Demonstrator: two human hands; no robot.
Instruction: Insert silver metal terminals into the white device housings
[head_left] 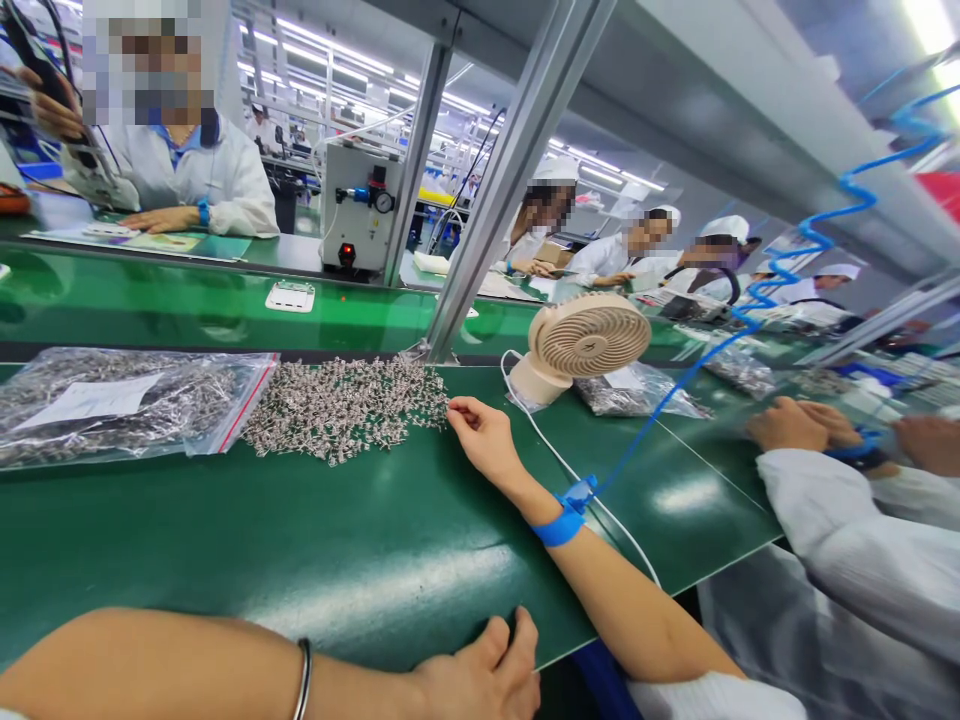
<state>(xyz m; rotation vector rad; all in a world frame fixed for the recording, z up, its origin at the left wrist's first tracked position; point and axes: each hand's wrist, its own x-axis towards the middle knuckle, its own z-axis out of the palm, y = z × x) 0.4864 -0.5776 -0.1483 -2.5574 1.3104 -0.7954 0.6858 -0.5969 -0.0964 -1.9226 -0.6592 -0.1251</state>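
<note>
A loose pile of small silvery metal parts with thin wire legs [345, 405] lies on the green tabletop [300, 540]. At its right end is my right hand [484, 435], thumb and fingers pinched together at the edge of the pile; whatever is between the fingertips is too small to make out. A blue wrist strap [561, 525] circles that wrist, with a coiled blue cord running from it. My left hand [487, 670] rests low by the table's front edge, fingers curled inward. Its palm and fingertips are hidden, so any contents cannot be seen.
Left of the pile lies a labelled zip bag [187, 400] full of similar parts. A beige fan [589, 335] with a white cable stands behind my right hand, beside another bag [630, 390]. A metal post [517, 170] rises behind. A co-worker's hands [795, 425] are at right.
</note>
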